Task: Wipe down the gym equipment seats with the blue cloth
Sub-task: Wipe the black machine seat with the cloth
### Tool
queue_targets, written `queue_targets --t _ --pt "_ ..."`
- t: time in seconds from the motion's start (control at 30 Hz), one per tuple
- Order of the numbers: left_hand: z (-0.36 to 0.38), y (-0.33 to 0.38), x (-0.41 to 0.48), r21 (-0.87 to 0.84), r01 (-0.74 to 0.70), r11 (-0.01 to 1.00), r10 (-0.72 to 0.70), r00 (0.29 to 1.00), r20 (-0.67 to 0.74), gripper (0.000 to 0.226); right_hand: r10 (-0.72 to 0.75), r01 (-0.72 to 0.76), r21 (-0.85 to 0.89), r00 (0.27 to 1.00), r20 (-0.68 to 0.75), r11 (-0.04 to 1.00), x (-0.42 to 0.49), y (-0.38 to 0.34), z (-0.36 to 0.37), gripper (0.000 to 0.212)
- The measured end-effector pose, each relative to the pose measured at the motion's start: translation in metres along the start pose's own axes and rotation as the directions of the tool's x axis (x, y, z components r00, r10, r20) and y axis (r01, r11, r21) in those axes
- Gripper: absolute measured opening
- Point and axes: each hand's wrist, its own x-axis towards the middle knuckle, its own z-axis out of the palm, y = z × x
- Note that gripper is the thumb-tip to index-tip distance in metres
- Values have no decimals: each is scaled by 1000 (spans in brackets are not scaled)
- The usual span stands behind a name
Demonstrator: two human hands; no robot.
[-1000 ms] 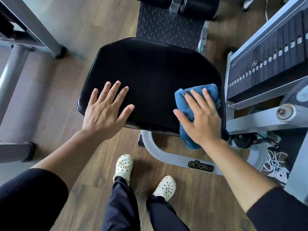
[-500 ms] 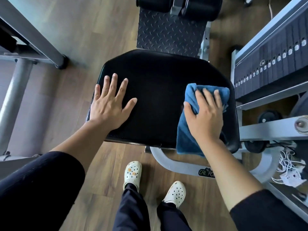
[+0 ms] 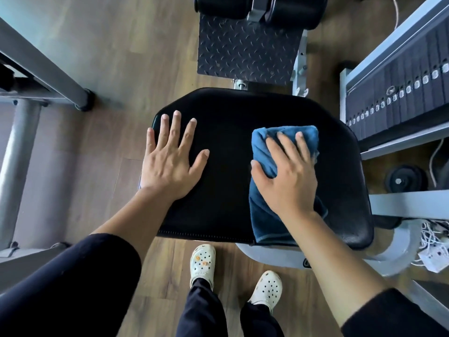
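A black padded seat (image 3: pixel 230 147) of a gym machine fills the middle of the view. My left hand (image 3: pixel 170 161) lies flat on its left part, fingers spread and straight. A folded blue cloth (image 3: pixel 267 215) lies on the seat's right part, its near end reaching the seat's front edge. My right hand (image 3: pixel 289 176) presses down on the cloth with straight fingers, the thumb out to the left.
A weight stack (image 3: pixel 398 93) stands close on the right. A checkered footplate (image 3: pixel 245 52) and black roller pads (image 3: pixel 291 10) lie beyond the seat. Grey frame bars (image 3: pixel 43 66) cross the left. White cables (image 3: pixel 435 237) sit at lower right. My feet in white clogs (image 3: pixel 202 262) stand on the wooden floor.
My right hand has slid the cloth away from the seat's right edge toward its middle and slightly forward. My left hand stays flat on the seat. The view has shifted closer.
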Motion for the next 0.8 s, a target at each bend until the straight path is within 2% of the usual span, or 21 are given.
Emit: queue_targets --t 0.17,0.4,0.63,0.8 --pt "0 -1 2 -11 18 1000 -18 1000 11 67 44 -45 12 998 32 999 42 -23 22 55" --pt "0 -2 0 -25 24 999 -24 1000 0 66 -103 99 60 992 71 993 -5 -28 2 48" --pt "-2 0 2 -26 28 999 -28 1000 -5 66 7 -8 36 999 51 999 32 -31 19 50" --pt "-2 -1 2 -21 27 999 -27 1000 -4 66 -77 73 48 992 101 996 41 -32 23 49"
